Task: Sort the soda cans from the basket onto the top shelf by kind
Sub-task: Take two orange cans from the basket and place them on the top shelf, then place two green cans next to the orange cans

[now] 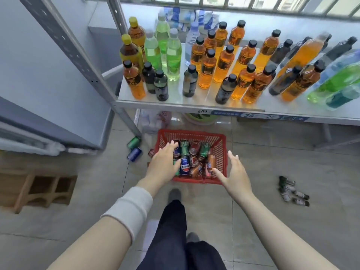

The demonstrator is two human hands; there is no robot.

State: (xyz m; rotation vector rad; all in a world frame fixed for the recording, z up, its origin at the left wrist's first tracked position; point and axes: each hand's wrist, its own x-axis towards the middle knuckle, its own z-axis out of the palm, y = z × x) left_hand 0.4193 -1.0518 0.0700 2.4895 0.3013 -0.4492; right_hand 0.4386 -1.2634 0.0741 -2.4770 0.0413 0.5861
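Observation:
A red plastic basket (221, 151) stands on the tiled floor below the shelf and holds several soda cans: a blue can (185, 165), green cans (184, 148), red and orange ones. My left hand (165, 162) reaches over the basket's left side with fingers spread above the cans, holding nothing. Beside the basket's right rim, my right hand (236, 172) hovers with straight fingers, also holding nothing. The metal shelf (194, 103) above carries many bottles.
A green can (134, 142) and a blue can (134, 154) lie on the floor left of the basket. Several small dark bottles (292, 191) lie on the floor at right. A shelf upright (109, 84) slants down at left. My legs and feet are below the basket.

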